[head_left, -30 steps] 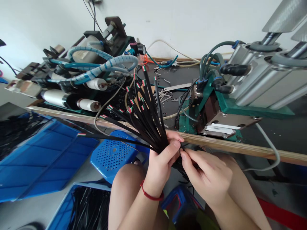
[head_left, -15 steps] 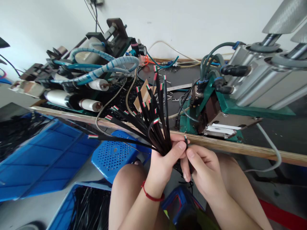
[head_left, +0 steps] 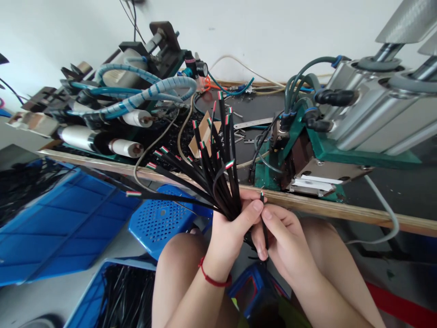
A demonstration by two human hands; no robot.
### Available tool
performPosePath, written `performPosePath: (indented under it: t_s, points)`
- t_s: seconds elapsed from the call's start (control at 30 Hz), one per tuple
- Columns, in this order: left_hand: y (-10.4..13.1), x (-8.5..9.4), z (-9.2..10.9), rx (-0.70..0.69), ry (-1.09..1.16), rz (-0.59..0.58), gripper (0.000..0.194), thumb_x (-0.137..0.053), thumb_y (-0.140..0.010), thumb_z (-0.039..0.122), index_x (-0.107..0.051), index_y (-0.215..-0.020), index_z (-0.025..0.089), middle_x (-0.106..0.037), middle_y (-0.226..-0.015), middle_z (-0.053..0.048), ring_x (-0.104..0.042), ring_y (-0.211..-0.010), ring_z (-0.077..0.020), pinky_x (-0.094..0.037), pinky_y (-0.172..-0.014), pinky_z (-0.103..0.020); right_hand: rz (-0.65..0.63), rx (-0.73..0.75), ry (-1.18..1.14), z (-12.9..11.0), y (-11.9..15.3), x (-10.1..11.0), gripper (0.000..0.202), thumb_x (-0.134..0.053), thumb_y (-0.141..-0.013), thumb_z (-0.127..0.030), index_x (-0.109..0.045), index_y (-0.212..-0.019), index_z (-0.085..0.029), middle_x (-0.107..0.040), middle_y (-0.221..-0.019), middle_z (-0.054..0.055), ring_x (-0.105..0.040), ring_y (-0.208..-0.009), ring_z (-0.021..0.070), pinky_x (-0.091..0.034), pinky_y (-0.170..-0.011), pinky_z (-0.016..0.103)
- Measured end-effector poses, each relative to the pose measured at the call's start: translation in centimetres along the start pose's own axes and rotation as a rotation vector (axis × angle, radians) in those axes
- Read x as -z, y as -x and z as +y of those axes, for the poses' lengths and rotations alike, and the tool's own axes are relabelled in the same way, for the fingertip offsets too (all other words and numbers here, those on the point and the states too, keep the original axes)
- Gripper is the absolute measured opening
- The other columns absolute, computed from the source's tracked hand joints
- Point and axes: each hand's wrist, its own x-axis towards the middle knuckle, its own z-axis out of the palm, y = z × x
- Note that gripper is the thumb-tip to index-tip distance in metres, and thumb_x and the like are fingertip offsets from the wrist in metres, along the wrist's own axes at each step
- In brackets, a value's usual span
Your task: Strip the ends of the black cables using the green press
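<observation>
- Left hand (head_left: pixel 228 232), one: fingers curled closed around the cable bundle, thumb laid across its near side.
- Cable bundle (head_left: pixel 223 193), black and flat: gripped inside the left fingers, fanning out above and to the left of them. I note red, white and green at the tips, all well clear of the fingers; one cable bends over in a curve just above the left thumb.
- Right hand (head_left: pixel 290 241), one: thumb and forefinger pinched on a single cable, the other fingers folded in beneath.
- Single cable (head_left: pixel 265 230), black: roughly upright between the two thumb tips, its coloured end poking up just above them, its length running down beside a left finger. I cannot tell whether the left thumb presses on it.
- Bracelet (head_left: pixel 215 281), red string: on the left wrist, below the fingers.
- Bench edge (head_left: pixel 324 208), wooden: just beyond the fingertips.
- Cardboard (head_left: pixel 205 135) and ruler (head_left: pixel 254 123): on the bench, beyond the fingers, behind or near the cable tips.
- Stool (head_left: pixel 162 223), blue: left of the left fingers, lower than the bundle.
- Crate (head_left: pixel 89 289), blue, holding black cables: farther left, below the fingers.
</observation>
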Motion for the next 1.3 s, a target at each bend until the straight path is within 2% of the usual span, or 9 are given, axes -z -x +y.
performPosePath:
  t_s: [0.07, 0.17, 0.3, 0.37, 0.47, 0.6, 0.83, 1.07, 1.3]
  points:
    - [0.0, -0.1, 0.0, 0.011, 0.003, -0.016, 0.030, -0.101, -0.084, 0.042, -0.085, -0.097, 0.021, -0.080, -0.086, -0.003, -0.051, -0.042, -0.0053, -0.038, -0.035, -0.020, 0.007, -0.003, -0.007, 0.1, 0.0, -0.2, 0.051, -0.072, -0.109, -0.053, -0.064, -0.071, -0.020, -0.063, -0.047, -0.002, -0.048, -0.035, 0.0088, -0.038, -0.040, 0.020]
    - [0.1, -0.3, 0.2, 0.074, 0.062, -0.103, 0.028, -0.095, -0.091, 0.045, -0.081, -0.101, 0.023, -0.067, -0.059, 0.004, -0.051, -0.032, -0.0123, -0.041, -0.030, -0.024, 0.002, 0.081, 0.152, -0.6, 0.0, -0.6, 0.051, -0.063, -0.114, -0.051, -0.063, -0.072, -0.021, -0.064, -0.050, -0.002, -0.053, -0.038, 0.0110, -0.042, -0.040, 0.021]
    - [0.0, -0.2, 0.7, -0.021, 0.061, -0.043, 0.024, -0.098, -0.087, 0.037, -0.080, -0.088, 0.022, -0.065, -0.061, 0.004, -0.044, -0.039, -0.0054, -0.038, -0.038, -0.017, 0.135, 0.452, 0.855, -3.4, 0.5, -0.8, 0.024, -0.065, -0.110, -0.026, -0.075, -0.088, -0.022, -0.079, -0.074, 0.001, -0.073, -0.064, 0.0143, -0.059, -0.061, 0.024]
    - [0.0, 0.0, 0.8, -0.052, 0.011, -0.010, 0.022, -0.099, -0.086, 0.035, -0.081, -0.086, 0.021, -0.068, -0.070, 0.003, -0.037, -0.044, -0.0023, -0.033, -0.041, -0.016, 0.257, 0.636, 1.043, -4.6, 1.0, -0.7, 0.012, -0.070, -0.104, -0.016, -0.078, -0.102, -0.024, -0.082, -0.089, 0.000, -0.076, -0.077, 0.0147, -0.063, -0.072, 0.025]
    - [0.1, 0.1, 0.6, -0.075, -0.051, -0.021, 0.019, -0.096, -0.089, 0.036, -0.082, -0.089, 0.022, -0.071, -0.079, 0.002, -0.031, -0.046, -0.0032, -0.031, -0.043, -0.020, 0.306, 0.725, 0.989, -5.4, 1.4, -0.5, 0.018, -0.073, -0.100, -0.011, -0.077, -0.111, -0.025, -0.079, -0.098, 0.000, -0.075, -0.087, 0.0147, -0.064, -0.077, 0.024]
    - [0.3, 0.2, 0.3, -0.121, -0.064, -0.085, 0.017, -0.090, -0.096, 0.037, -0.081, -0.094, 0.023, -0.075, -0.090, 0.000, -0.032, -0.049, -0.0057, -0.032, -0.045, -0.024, 0.270, 0.664, 0.789, -5.2, 0.9, -1.0, 0.020, -0.073, -0.101, -0.010, -0.075, -0.113, -0.025, -0.074, -0.100, 0.000, -0.073, -0.090, 0.0138, -0.065, -0.078, 0.023]
    - [0.4, 0.9, 0.2, -0.239, -0.205, -0.062, 0.022, -0.085, -0.101, 0.039, -0.079, -0.090, 0.022, -0.070, -0.081, -0.002, -0.064, -0.073, -0.0176, -0.059, -0.075, -0.030, 0.214, 0.561, 0.646, -4.9, -0.1, -2.4, 0.021, -0.074, -0.100, -0.010, -0.072, -0.114, -0.026, -0.074, -0.103, -0.002, -0.066, -0.079, 0.0094, -0.062, -0.073, 0.020]
    - [0.5, 1.7, -0.6, -0.247, -0.280, 0.008, 0.011, -0.085, -0.096, 0.028, -0.080, -0.090, 0.021, -0.071, -0.082, 0.000, -0.064, -0.075, -0.0152, -0.056, -0.073, -0.024, 0.175, 0.447, 0.525, -4.0, -0.5, -2.1, 0.022, -0.077, -0.097, -0.011, -0.072, -0.111, -0.027, -0.071, -0.094, -0.004, -0.068, -0.075, 0.0077, -0.062, -0.071, 0.016]
    - [0.6, 0.8, 0.1, -0.237, -0.267, -0.014, 0.011, -0.084, -0.093, 0.025, -0.078, -0.084, 0.023, -0.072, -0.078, 0.002, -0.065, -0.071, -0.0139, -0.057, -0.070, -0.023, 0.178, 0.404, 0.441, -4.4, -0.4, -1.7, 0.017, -0.078, -0.097, -0.012, -0.076, -0.108, -0.025, -0.073, -0.093, -0.003, -0.071, -0.078, 0.0071, -0.063, -0.074, 0.014]
